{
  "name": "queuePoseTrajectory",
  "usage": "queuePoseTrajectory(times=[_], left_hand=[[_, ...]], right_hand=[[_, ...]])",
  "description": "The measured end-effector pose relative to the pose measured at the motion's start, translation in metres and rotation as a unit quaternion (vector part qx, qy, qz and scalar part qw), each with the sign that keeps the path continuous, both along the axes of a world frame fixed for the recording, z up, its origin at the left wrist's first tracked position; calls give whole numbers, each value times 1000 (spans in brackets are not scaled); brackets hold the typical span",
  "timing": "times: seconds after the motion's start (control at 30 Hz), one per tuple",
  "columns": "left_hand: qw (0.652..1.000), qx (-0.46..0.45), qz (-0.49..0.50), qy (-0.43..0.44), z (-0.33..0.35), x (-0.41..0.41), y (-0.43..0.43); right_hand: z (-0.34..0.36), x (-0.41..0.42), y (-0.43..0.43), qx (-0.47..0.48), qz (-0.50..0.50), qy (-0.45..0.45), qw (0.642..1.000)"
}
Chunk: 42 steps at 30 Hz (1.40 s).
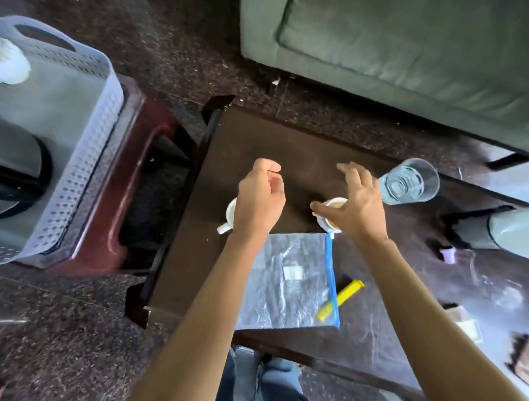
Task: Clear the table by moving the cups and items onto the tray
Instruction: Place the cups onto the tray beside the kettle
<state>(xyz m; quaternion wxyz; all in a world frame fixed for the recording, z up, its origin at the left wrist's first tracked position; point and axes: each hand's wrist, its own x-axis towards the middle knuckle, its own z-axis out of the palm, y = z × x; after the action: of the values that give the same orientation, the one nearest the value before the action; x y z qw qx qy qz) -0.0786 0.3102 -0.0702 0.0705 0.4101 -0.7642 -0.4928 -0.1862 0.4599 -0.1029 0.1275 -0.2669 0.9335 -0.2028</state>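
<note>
Two white cups stand on the dark table [292,146]. The left cup [229,215], handle toward me, is mostly hidden under my left hand [258,200], whose fingers are loosely curled above it, holding nothing. The right cup [331,213] holds a brown drink; my right hand [358,203] hovers over it with fingers spread, not gripping. A clear glass [410,182] stands just right of that hand. A clear zip bag with a blue edge [285,280] and a yellow clip [342,298] lie nearer me. The lilac perforated tray [82,143] sits at the left on a maroon stool [140,166].
In the tray are a dark round vessel [5,166] and a pale item [4,60]. A green sofa [423,55] is beyond the table. A pale cylinder [517,230], a small purple cap [448,255] and a comb [526,359] lie on the table's right.
</note>
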Motion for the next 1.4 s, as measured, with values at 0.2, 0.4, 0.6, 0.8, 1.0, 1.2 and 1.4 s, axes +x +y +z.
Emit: queuePoseTrajectory(times=[0.2, 0.4, 0.6, 0.8, 1.0, 1.2, 1.4], left_hand=[[998, -16, -47, -31, -9, 1, 27], [999, -21, -39, -28, -9, 0, 26], [999, -26, -22, -8, 2, 4, 1], [997, -56, 25, 37, 28, 18, -55], [983, -102, 135, 70, 60, 46, -138], [945, -75, 294, 126, 74, 70, -208], [862, 28, 466, 199, 54, 82, -250]], right_hand=[[-23, 13, 36, 29, -37, -44, 998], [-29, 16, 40, 13, -45, -54, 997], [-6, 10, 14, -12, -46, -40, 998], [52, 4, -59, -87, -8, 10, 996], [107, 13, -172, -146, 14, 50, 988], [126, 34, -295, -109, 86, 74, 988], [112, 71, -389, -47, 188, 100, 976]])
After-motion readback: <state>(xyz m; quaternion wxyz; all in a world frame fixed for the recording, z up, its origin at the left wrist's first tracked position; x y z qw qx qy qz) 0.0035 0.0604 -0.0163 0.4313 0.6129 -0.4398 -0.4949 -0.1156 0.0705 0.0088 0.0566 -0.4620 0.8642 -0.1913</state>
